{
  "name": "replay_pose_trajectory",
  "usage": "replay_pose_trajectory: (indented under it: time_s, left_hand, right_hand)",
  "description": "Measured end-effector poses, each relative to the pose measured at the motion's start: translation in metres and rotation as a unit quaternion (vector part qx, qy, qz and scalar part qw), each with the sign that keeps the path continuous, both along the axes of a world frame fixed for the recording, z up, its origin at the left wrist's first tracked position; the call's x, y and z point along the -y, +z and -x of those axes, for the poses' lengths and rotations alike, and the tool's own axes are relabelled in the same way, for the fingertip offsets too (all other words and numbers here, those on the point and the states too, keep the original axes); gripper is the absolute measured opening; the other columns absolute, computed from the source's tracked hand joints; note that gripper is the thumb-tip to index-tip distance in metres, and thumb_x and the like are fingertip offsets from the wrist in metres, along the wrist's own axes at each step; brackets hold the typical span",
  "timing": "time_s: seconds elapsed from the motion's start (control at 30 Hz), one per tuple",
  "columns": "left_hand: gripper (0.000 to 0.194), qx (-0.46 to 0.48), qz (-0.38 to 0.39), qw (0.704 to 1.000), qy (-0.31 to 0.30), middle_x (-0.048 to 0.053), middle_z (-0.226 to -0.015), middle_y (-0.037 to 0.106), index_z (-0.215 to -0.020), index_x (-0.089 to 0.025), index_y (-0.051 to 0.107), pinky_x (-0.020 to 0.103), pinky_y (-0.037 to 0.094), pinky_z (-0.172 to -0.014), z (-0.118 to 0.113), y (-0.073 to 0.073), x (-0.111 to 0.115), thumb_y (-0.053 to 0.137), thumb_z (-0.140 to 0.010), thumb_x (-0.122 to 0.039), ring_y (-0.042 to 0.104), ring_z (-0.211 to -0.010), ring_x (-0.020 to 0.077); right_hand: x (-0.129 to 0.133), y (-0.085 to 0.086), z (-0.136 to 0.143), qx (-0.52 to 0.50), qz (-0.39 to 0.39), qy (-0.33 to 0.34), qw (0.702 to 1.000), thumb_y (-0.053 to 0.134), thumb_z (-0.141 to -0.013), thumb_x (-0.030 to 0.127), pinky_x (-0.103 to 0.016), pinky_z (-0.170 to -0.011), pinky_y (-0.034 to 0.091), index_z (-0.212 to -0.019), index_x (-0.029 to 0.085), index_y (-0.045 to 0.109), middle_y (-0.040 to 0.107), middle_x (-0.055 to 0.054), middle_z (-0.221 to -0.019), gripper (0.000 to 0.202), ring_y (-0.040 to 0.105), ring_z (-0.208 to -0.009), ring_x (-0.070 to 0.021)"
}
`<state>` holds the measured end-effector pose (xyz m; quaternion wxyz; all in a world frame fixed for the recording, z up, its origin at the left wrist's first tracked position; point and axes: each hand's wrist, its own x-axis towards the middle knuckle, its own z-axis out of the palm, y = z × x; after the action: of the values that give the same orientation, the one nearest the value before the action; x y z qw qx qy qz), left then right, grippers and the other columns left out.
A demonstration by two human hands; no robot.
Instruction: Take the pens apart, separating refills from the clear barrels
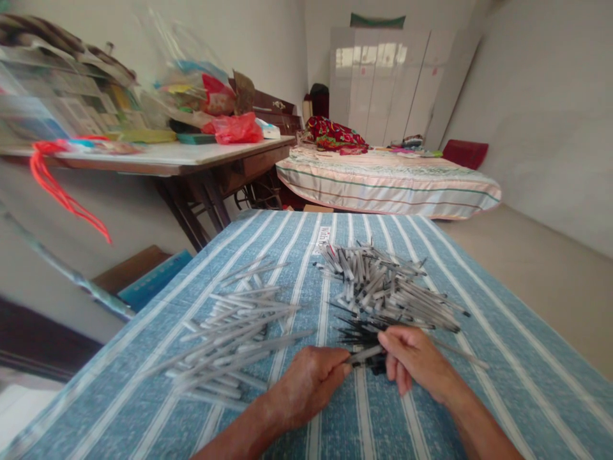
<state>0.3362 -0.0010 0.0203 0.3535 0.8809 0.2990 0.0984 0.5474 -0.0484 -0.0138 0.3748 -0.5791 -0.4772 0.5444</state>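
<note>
My left hand (313, 383) is closed, its thumb and fingers pinching one end of a grey pen (366, 353). The other end of that pen is pinched by my right hand (414, 361), so it spans the small gap between the hands. Just behind it lies a heap of thin black pen parts (357, 329), partly hidden by my right hand. Farther back is a large pile of whitish pens with dark ends (378, 281). To the left, a loose pile of grey-white pen barrels (234, 345) spreads across the cloth, slightly blurred.
A blue-and-white striped cloth (306, 421) covers the table. Beyond it stands a bed (383, 182) with a striped sheet. On the left, a side table (211, 163) holds bags and boxes, and a red cord (43, 172) hangs from its edge.
</note>
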Motion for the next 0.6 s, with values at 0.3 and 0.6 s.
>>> replay_pose_trajectory:
  time_s: [0.3, 0.6]
  left_hand:
    - [0.029, 0.006, 0.047, 0.999, 0.002, -0.004, -0.057, 0.034, -0.062, -0.018, 0.034, 0.018, 0.024, -0.049, 0.003, -0.003, -0.004, 0.031, -0.088, -0.03, 0.037, -0.053, 0.0086]
    - [0.028, -0.005, 0.014, 1.0, 0.004, -0.004, -0.059, 0.04, -0.063, -0.017, 0.037, 0.018, 0.027, -0.051, 0.003, -0.005, -0.006, 0.032, -0.088, -0.028, 0.042, -0.056, 0.0093]
  right_hand:
    - [0.003, 0.009, -0.01, -0.071, -0.041, 0.021, 0.996, 0.058, -0.077, 0.039, -0.017, -0.04, 0.043, -0.075, 0.016, 0.048, 0.064, 0.0, -0.059, 0.025, 0.059, -0.04, -0.0103]
    - [0.0, 0.006, -0.01, -0.04, -0.033, 0.009, 0.999, 0.057, -0.075, 0.035, -0.017, -0.037, 0.041, -0.084, 0.013, 0.057, 0.064, -0.001, -0.059, 0.024, 0.06, -0.04, -0.0119]
